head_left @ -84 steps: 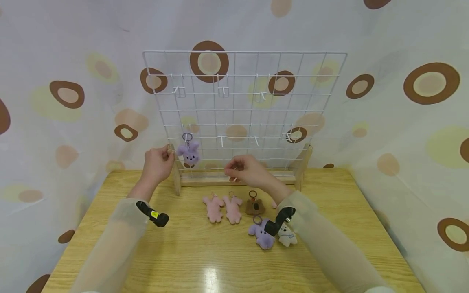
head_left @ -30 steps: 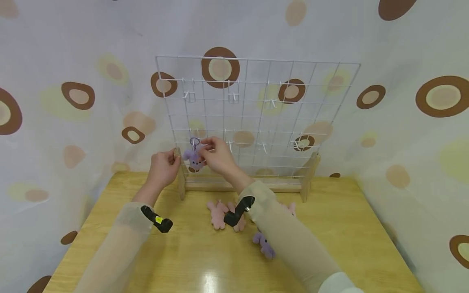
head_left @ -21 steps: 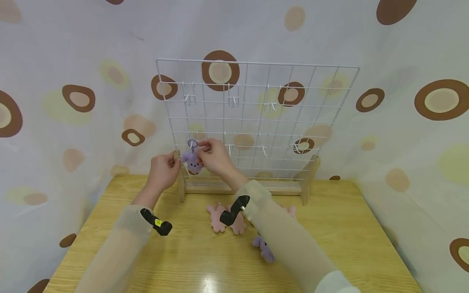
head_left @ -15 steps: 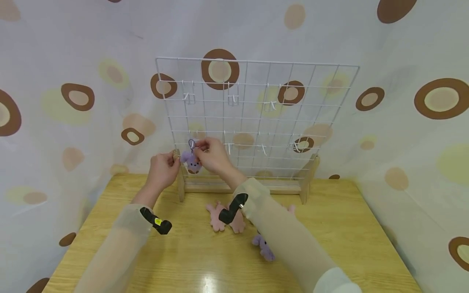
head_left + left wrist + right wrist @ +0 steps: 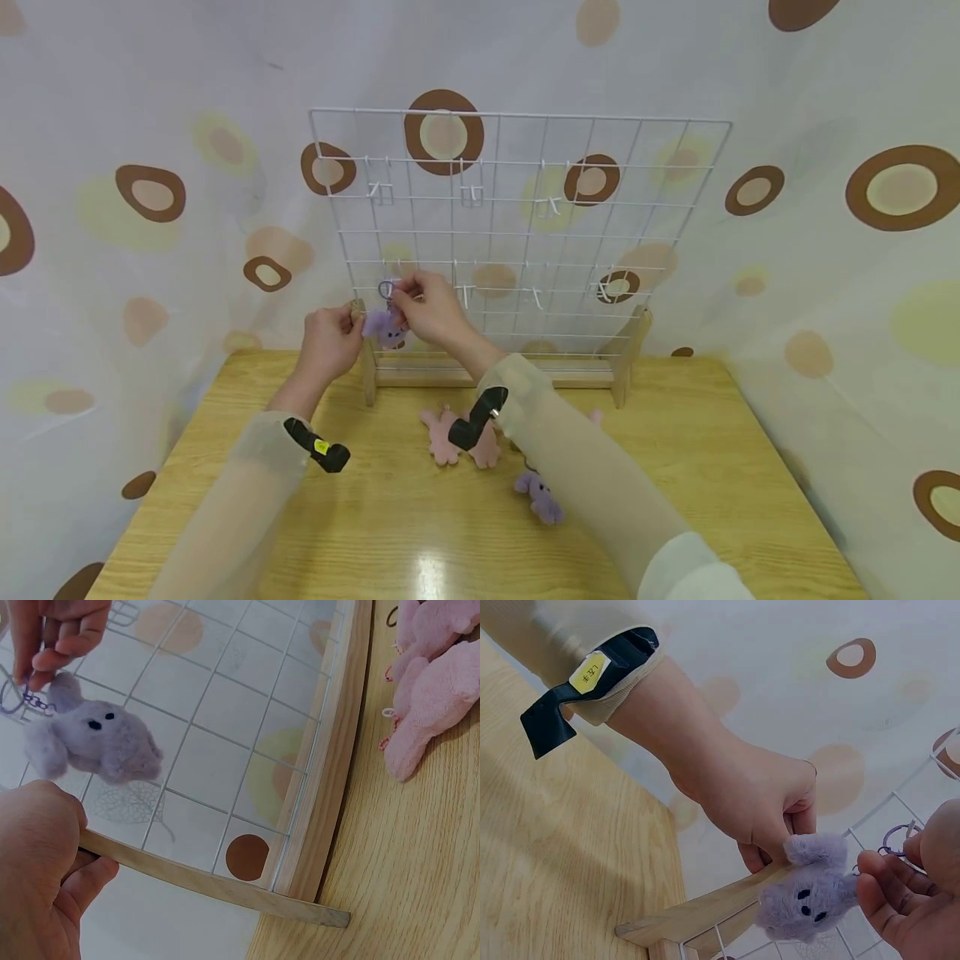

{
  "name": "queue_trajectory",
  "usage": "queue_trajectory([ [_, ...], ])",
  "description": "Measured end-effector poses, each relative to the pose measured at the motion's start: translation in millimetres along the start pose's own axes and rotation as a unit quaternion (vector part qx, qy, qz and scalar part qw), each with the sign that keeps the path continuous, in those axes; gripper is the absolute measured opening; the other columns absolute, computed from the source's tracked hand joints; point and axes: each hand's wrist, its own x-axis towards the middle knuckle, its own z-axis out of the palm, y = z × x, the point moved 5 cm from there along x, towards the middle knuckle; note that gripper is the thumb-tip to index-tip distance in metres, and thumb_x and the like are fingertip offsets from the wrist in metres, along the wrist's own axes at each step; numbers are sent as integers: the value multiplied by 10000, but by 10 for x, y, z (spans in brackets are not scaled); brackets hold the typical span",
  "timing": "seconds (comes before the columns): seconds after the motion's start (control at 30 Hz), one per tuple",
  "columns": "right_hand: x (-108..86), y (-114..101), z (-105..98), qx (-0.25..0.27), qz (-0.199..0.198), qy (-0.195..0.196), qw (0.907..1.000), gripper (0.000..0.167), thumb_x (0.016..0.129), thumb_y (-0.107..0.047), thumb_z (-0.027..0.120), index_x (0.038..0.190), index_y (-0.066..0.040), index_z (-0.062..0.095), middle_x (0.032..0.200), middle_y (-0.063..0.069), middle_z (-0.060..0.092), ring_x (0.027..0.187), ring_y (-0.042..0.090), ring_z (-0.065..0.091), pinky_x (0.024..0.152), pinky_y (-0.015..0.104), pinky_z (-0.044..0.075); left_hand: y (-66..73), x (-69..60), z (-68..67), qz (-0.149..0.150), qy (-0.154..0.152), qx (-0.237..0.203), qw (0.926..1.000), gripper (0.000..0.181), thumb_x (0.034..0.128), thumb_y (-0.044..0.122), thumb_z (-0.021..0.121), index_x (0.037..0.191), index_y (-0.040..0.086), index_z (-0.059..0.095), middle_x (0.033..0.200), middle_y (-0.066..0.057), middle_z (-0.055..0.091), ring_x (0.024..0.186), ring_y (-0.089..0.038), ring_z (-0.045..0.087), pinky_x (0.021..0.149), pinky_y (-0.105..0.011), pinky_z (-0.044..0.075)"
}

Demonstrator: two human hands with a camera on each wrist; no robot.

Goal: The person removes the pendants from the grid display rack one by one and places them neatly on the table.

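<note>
A purple plush bunny keychain (image 5: 384,331) hangs at the lower left of the white wire grid rack (image 5: 517,117), its ring (image 5: 386,289) around a short white hook. With thumb and fingertips, my right hand (image 5: 435,312) pinches the keychain at its ring and chain; in the right wrist view the ring (image 5: 897,840) shows by the thumb. My left hand (image 5: 330,343) grips the top of the rack's left wooden upright (image 5: 368,375), just left of the plush. In the left wrist view the plush (image 5: 105,739) dangles between both hands, ears toward the ring.
Several bare white hooks, such as one hook (image 5: 536,297), project from the grid. On the wooden table (image 5: 337,517) lie pink plush keychains (image 5: 442,437) and another purple plush (image 5: 538,497). The right sleeve (image 5: 577,450) partly covers things lying there.
From in front of the rack's middle, my right hand has moved left and taken hold of the hanging keychain's ring, which has tilted. My left hand stays on the upright. The head view shifts slightly.
</note>
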Motion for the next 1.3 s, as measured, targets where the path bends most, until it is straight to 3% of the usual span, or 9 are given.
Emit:
queue_trajectory([
  [0.27, -86, -90, -12, 127, -61, -150, 9998, 133, 1087, -47, 576, 1127, 73, 616, 966, 152, 652, 714, 188, 679, 697, 357, 607, -2, 2, 5, 19, 12, 43, 10000, 190, 1027, 53, 622, 1003, -75, 760, 808, -155, 763, 609, -172, 615, 529, -239, 458],
  [0.47, -173, -105, -33, 33, -243, -342, 9991, 117, 1083, -36, 575, 1094, 72, 618, 908, 154, 650, 695, 192, 658, 665, 331, 590, 0, -3, -6, -84, 20, 10, 10000, 209, 1025, 45, 609, 1043, -99, 760, 833, -176, 766, 634, -166, 624, 534, -217, 451],
  [0.7, -353, -75, -110, -175, -559, -603, 9965, 213, 1106, -140, 571, 974, 18, 624, 755, 130, 639, 668, 239, 628, 607, 275, 513, 6, -2, 7, -177, -53, -44, 9998, 227, 1036, 43, 607, 1083, -129, 747, 854, -216, 764, 615, -140, 617, 540, -210, 455],
  [0.87, -488, -44, -155, -151, -521, -869, 9947, 203, 1098, -144, 590, 954, -2, 606, 756, 134, 641, 659, 248, 620, 611, 305, 514, 10, -4, 4, -199, -66, -51, 9998, 239, 1040, 52, 596, 1073, -136, 740, 815, -199, 755, 566, -135, 569, 512, -224, 442],
  [1.1, -613, 2, -209, -160, -470, -969, 9941, 162, 1079, -117, 621, 973, 6, 622, 730, 96, 640, 618, 166, 600, 588, 282, 506, 24, -15, -12, -41, 13, 64, 10000, 223, 1037, 47, 596, 937, -97, 734, 588, -62, 640, 468, -148, 470, 454, -247, 371],
  [1.3, -710, 59, -276, -82, -458, -1002, 9939, 146, 1074, -88, 618, 993, 24, 665, 723, 86, 647, 610, 184, 610, 594, 312, 530, 34, -24, -7, -39, -15, 54, 10000, 224, 1041, 50, 597, 986, -111, 742, 581, -60, 634, 459, -154, 465, 445, -250, 362],
])
